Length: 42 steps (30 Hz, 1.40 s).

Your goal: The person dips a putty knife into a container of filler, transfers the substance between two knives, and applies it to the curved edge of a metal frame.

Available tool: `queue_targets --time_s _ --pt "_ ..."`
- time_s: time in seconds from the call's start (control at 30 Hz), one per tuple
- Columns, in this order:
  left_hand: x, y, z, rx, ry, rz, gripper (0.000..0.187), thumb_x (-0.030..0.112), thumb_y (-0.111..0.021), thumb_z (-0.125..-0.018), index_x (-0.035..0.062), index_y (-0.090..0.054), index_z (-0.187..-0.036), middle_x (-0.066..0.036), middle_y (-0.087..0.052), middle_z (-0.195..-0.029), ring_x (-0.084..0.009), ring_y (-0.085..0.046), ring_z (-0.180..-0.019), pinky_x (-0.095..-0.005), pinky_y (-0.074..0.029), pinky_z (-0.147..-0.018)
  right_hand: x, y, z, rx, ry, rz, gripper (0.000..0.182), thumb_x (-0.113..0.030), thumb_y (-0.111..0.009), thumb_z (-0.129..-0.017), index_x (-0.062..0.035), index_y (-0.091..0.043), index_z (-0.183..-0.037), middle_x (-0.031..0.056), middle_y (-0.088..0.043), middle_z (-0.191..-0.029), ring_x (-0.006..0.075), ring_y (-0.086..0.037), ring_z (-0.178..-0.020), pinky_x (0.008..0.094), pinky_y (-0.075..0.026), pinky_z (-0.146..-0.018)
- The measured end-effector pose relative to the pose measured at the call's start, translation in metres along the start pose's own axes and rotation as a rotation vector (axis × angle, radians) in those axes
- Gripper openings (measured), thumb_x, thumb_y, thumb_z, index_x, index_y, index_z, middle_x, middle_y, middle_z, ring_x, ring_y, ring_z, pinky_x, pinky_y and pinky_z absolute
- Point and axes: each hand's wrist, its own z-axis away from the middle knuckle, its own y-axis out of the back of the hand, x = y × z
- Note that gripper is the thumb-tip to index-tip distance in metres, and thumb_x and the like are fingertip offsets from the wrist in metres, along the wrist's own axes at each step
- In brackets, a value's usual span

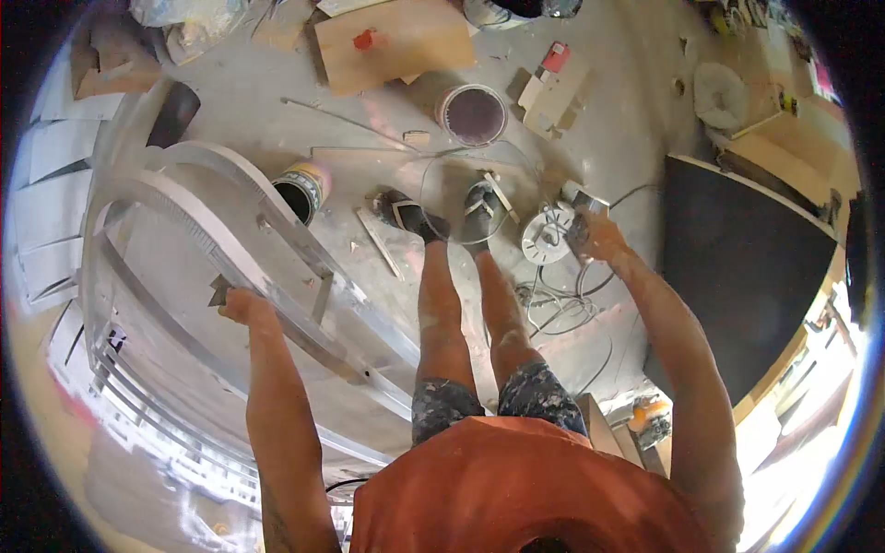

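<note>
At the left, my left hand (238,306) is closed on a small flat grey piece (219,289) that looks like a scraper or sandpaper, beside the curved pale frame (189,205). My right hand (595,234) is wrapped round a dark-and-grey power tool (583,201), held out to the right. Just left of that tool is a round white slotted disc (546,236); whether they touch is unclear. A cable (636,192) runs near the tool, with more cable (567,309) looped on the floor below.
On the floor are an open bucket (473,115), a paint can (304,189), cardboard (392,44), a thin rod (346,122) and wood strips (380,243). A large dark panel (747,267) stands at the right.
</note>
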Motion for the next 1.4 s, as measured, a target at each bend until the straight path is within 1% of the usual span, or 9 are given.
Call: queue_targets --time_s 0.23,0.37,0.5,0.63,0.73,0.97,1.03,1.3,1.4 --pt "-0.006 -0.023 -0.018 0.005 0.022 -0.006 0.021 0.028 -0.063 -0.086 0.015 -0.07 -0.101 0.0 -0.07 -0.101 -0.0201 -0.067 -0.093 -0.0323 -0.048 -0.074 0.047 -0.031 -0.095 0.283 0.008 -0.068 0.073 -0.021 -0.078 -0.07 -0.0234 -0.04 -0.131 0.0284 -0.043 -0.12 0.0477 -0.061 -0.094 0.0508 -0.055 -0.078" --pt "0.004 -0.006 -0.01 0.215 0.553 1.169 0.037 0.035 -0.067 -0.085 0.0017 -0.071 -0.1 -0.009 -0.073 -0.095 -0.0248 -0.071 -0.082 -0.0414 -0.058 -0.068 0.059 -0.06 -0.163 0.426 -0.225 -0.432 0.084 -0.018 -0.082 -0.067 -0.0216 -0.033 -0.135 0.0295 -0.037 -0.126 0.0489 -0.058 -0.103 0.0509 -0.053 -0.086" --pt "-0.017 -0.025 0.004 0.046 -0.253 2.245 0.039 0.036 -0.068 -0.084 0.0022 -0.069 -0.104 -0.009 -0.071 -0.098 -0.022 -0.069 -0.085 -0.0382 -0.057 -0.071 0.041 -0.094 -0.228 0.569 -0.54 -0.697 0.092 -0.02 -0.085 -0.065 -0.0164 -0.029 -0.138 0.0298 -0.035 -0.127 0.0504 -0.054 -0.111 0.0496 -0.05 -0.093" --pt "-0.039 -0.064 -0.043 0.141 0.1 0.886 0.038 0.03 -0.062 -0.088 -0.0019 -0.067 -0.107 -0.014 -0.069 -0.098 -0.0227 -0.066 -0.08 -0.0388 -0.055 -0.069 0.091 -0.204 -0.31 0.672 -0.613 -0.745 0.101 -0.03 -0.086 -0.064 -0.0133 -0.025 -0.143 0.0349 -0.033 -0.131 0.0522 -0.046 -0.119 0.0492 -0.045 -0.098" --pt "-0.034 -0.065 -0.027 0.368 -0.313 1.234 0.031 0.021 -0.06 -0.089 -0.0039 -0.068 -0.106 -0.011 -0.069 -0.094 -0.0201 -0.065 -0.077 -0.0377 -0.055 -0.067 0.071 -0.19 -0.29 0.785 -0.681 -0.754 0.111 -0.038 -0.084 -0.063 -0.0132 -0.017 -0.148 0.0392 -0.04 -0.131 0.053 -0.039 -0.124 0.0508 -0.039 -0.103" --pt "-0.024 -0.059 -0.03 0.119 0.289 1.515 0.031 0.019 -0.061 -0.089 -0.0024 -0.063 -0.11 -0.014 -0.067 -0.102 -0.0228 -0.065 -0.084 -0.0393 -0.057 -0.072 0.059 -0.16 -0.281 0.579 -0.469 -0.456 0.088 -0.045 -0.072 -0.08 -0.0126 -0.025 -0.147 0.0256 -0.046 -0.136 0.0469 -0.043 -0.125 0.0442 -0.041 -0.101" --pt "-0.013 -0.038 -0.02 0.136 0.135 1.365 0.034 0.02 -0.06 -0.09 -0.0022 -0.06 -0.115 -0.016 -0.066 -0.108 -0.024 -0.065 -0.087 -0.0407 -0.057 -0.074 0.028 -0.157 -0.295 0.582 0.512 -0.824 0.084 -0.048 -0.067 -0.085 -0.008 -0.026 -0.147 0.0217 -0.045 -0.138 0.0405 -0.041 -0.13 0.0442 -0.043 -0.101" --pt "0.003 -0.014 0.001 0.127 0.459 2.427 0.042 0.019 -0.052 -0.096 -0.0104 -0.04 -0.125 -0.028 -0.053 -0.124 -0.0397 -0.061 -0.103 -0.0448 -0.053 -0.084 -0.105 -0.055 -0.254 -0.214 0.131 -1.697 0.068 -0.013 -0.054 -0.097 -0.0243 -0.015 -0.151 0.0195 -0.059 -0.122 0.0288 -0.07 -0.087 0.0381 -0.058 -0.07" --pt "0.01 0.038 0.021 0.154 0.688 1.727 0.045 0.022 -0.048 -0.099 -0.0113 -0.038 -0.127 -0.029 -0.051 -0.124 -0.0396 -0.057 -0.109 -0.0459 -0.049 -0.09 -0.097 -0.058 -0.256 -0.205 0.108 -1.658 0.062 -0.007 -0.05 -0.096 -0.0216 -0.021 -0.149 0.0166 -0.065 -0.107 0.0263 -0.071 -0.08 0.0341 -0.058 -0.063"
